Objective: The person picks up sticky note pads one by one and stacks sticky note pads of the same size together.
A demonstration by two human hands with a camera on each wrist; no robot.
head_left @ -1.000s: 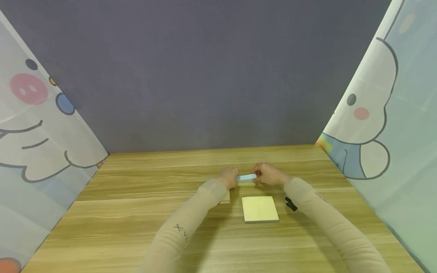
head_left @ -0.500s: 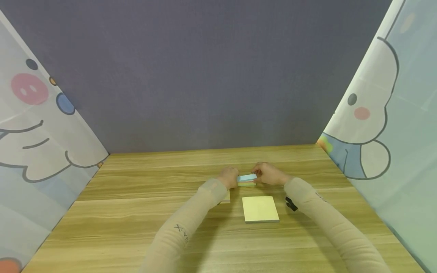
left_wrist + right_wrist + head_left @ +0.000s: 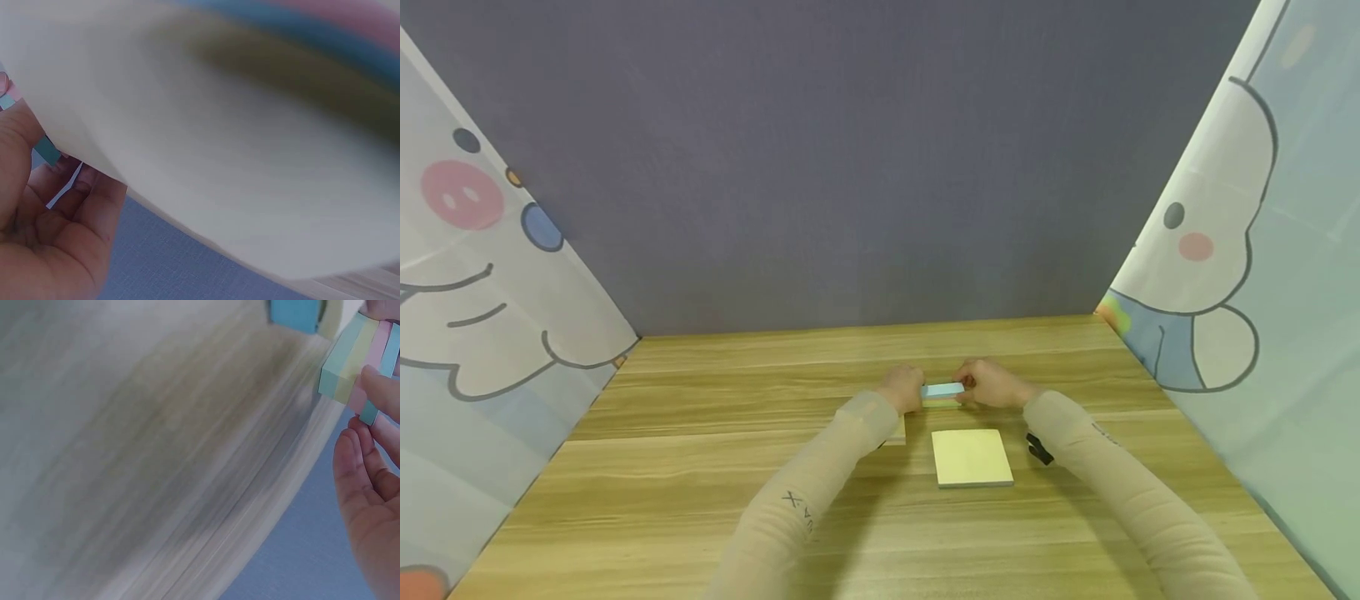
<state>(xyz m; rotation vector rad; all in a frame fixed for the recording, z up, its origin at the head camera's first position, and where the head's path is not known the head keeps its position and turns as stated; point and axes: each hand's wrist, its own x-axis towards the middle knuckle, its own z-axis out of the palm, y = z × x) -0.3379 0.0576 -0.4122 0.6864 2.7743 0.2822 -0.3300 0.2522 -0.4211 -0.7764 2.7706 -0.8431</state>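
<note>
A stack of narrow sticky note pads (image 3: 942,390) lies between my two hands, blue on top and pale green at the bottom. My left hand (image 3: 902,388) grips the left end, its fingers largely hiding it. At the other end, my right hand (image 3: 992,384) pinches the stack with thumb and fingertips. The right wrist view shows green, yellow, pink and blue pads (image 3: 350,359) lying against each other, fingers on the pink and blue ones. Only a small teal piece (image 3: 47,151) of the stack shows behind the fingers in the left wrist view.
A square yellow sticky note pad (image 3: 972,458) lies nearer on the wooden table (image 3: 700,467). Another pale pad (image 3: 897,435) is mostly hidden under the left forearm. A grey panel (image 3: 865,167) stands behind the table, with cartoon-printed sheets (image 3: 1217,208) at both sides.
Both hands stay almost in place. The blue top pad has tilted slightly, so more of its front shows and less pink is seen beneath it.
</note>
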